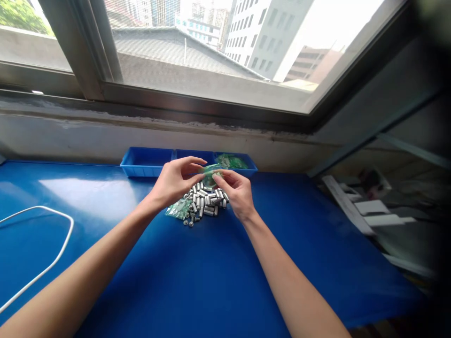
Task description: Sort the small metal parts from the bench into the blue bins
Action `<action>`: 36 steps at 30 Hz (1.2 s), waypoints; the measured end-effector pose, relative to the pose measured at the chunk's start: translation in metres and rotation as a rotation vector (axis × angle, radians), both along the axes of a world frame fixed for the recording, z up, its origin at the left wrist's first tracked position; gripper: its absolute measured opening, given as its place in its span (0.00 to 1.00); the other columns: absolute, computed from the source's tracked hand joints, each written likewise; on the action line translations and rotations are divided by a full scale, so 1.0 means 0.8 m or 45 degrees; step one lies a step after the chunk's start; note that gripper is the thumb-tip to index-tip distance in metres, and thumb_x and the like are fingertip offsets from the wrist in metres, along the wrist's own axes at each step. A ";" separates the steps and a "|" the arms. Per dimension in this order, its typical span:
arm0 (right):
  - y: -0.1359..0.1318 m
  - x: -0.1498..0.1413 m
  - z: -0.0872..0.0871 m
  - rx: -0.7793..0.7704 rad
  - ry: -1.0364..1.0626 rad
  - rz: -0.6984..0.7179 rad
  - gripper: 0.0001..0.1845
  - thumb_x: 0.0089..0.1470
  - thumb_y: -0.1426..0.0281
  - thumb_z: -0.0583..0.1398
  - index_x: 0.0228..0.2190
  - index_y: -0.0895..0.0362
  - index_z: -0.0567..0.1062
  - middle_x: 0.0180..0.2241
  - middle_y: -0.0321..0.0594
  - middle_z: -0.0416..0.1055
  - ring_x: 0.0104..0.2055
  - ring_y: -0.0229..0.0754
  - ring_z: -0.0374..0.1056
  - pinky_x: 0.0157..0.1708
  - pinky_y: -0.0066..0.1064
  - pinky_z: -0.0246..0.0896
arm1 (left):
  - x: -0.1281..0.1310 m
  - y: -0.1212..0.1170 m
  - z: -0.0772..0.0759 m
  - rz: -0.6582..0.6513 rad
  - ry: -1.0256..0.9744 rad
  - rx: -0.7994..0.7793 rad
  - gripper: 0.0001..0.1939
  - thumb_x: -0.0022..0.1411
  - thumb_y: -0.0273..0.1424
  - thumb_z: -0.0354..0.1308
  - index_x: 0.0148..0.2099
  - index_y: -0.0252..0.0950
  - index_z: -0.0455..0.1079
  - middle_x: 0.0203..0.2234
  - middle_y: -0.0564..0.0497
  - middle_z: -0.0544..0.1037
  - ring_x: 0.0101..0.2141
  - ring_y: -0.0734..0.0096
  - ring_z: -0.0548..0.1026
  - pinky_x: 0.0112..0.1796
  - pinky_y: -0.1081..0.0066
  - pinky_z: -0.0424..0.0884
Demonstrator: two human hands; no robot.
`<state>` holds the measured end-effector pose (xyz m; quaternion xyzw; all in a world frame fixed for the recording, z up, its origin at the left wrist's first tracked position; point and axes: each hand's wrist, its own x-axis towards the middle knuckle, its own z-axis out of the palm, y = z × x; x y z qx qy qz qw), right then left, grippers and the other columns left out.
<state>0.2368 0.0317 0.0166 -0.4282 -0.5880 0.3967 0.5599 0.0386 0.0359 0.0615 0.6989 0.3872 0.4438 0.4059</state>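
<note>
A small clear green plastic bag (210, 172) is stretched between my two hands, above a pile of metal pieces. My left hand (178, 177) has its thumb and fingertips at the bag's left edge, with fingers curved. On the other side my right hand (237, 190) pinches the bag between thumb and fingers. Whether anything is inside the bag, I cannot make out. Below lies the heap of silvery metal cylinders (207, 203), with several short screw-like pieces (190, 220) at its front left. Another green plastic bag (178, 209) rests flat against the heap's left side.
Behind the hands, along the wall, stands a blue tray (148, 162) with three compartments; green bags (230, 161) lie in the right one. A white cable (66, 239) curves over the blue table (197, 281) at left. White objects (377, 211) stand at the right edge.
</note>
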 end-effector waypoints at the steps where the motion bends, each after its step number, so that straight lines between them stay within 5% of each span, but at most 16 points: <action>1: 0.003 0.005 -0.001 0.056 -0.049 -0.112 0.19 0.55 0.56 0.66 0.43 0.55 0.80 0.42 0.44 0.80 0.41 0.48 0.77 0.43 0.41 0.75 | 0.003 0.000 -0.004 0.040 0.053 0.067 0.20 0.61 0.36 0.64 0.54 0.35 0.74 0.45 0.43 0.82 0.47 0.60 0.80 0.51 0.61 0.75; 5: 0.018 0.035 -0.004 0.371 -0.483 -0.674 0.21 0.64 0.57 0.57 0.51 0.55 0.79 0.52 0.47 0.77 0.53 0.51 0.73 0.57 0.46 0.66 | 0.007 -0.001 -0.016 0.039 0.372 0.284 0.17 0.64 0.36 0.60 0.53 0.37 0.75 0.48 0.45 0.81 0.49 0.59 0.78 0.52 0.61 0.74; 7: 0.026 0.048 -0.007 0.473 -0.749 -0.790 0.22 0.67 0.62 0.51 0.53 0.56 0.77 0.54 0.48 0.75 0.57 0.50 0.70 0.61 0.46 0.61 | 0.008 -0.001 -0.020 -0.063 0.508 0.323 0.16 0.65 0.37 0.58 0.51 0.37 0.76 0.47 0.45 0.81 0.49 0.58 0.78 0.52 0.62 0.73; 14: 0.037 0.049 -0.025 0.283 -1.436 -0.689 0.26 0.67 0.64 0.49 0.63 0.57 0.66 0.64 0.48 0.64 0.69 0.56 0.50 0.65 0.54 0.47 | 0.008 -0.003 -0.023 -0.187 0.707 0.380 0.16 0.66 0.38 0.56 0.51 0.37 0.77 0.48 0.45 0.81 0.51 0.57 0.76 0.52 0.63 0.70; 18: 0.027 0.048 -0.023 0.272 -1.486 -0.750 0.28 0.67 0.62 0.49 0.64 0.60 0.64 0.67 0.52 0.57 0.71 0.57 0.44 0.65 0.53 0.45 | -0.005 0.002 -0.012 -0.213 0.753 0.382 0.15 0.67 0.37 0.56 0.49 0.37 0.77 0.46 0.47 0.82 0.47 0.61 0.78 0.49 0.66 0.71; 25: 0.014 0.030 -0.011 0.483 -1.584 -0.437 0.25 0.67 0.62 0.49 0.61 0.54 0.69 0.64 0.45 0.63 0.68 0.53 0.51 0.63 0.47 0.47 | -0.014 0.004 -0.005 -0.227 0.763 0.380 0.14 0.66 0.37 0.56 0.47 0.36 0.78 0.43 0.47 0.82 0.45 0.62 0.79 0.47 0.68 0.71; 31: 0.023 0.028 -0.017 0.393 -1.531 -0.639 0.25 0.68 0.61 0.48 0.57 0.59 0.72 0.58 0.52 0.70 0.67 0.57 0.51 0.62 0.51 0.45 | -0.013 0.002 -0.004 -0.236 0.777 0.348 0.15 0.66 0.37 0.56 0.48 0.35 0.78 0.44 0.47 0.82 0.44 0.62 0.79 0.46 0.68 0.71; 36: 0.021 0.026 -0.015 0.462 -1.549 -0.526 0.27 0.68 0.61 0.49 0.63 0.58 0.65 0.66 0.49 0.60 0.70 0.55 0.48 0.64 0.49 0.45 | -0.023 0.008 -0.002 -0.239 0.802 0.334 0.15 0.66 0.38 0.56 0.47 0.36 0.78 0.41 0.48 0.83 0.42 0.63 0.80 0.44 0.70 0.71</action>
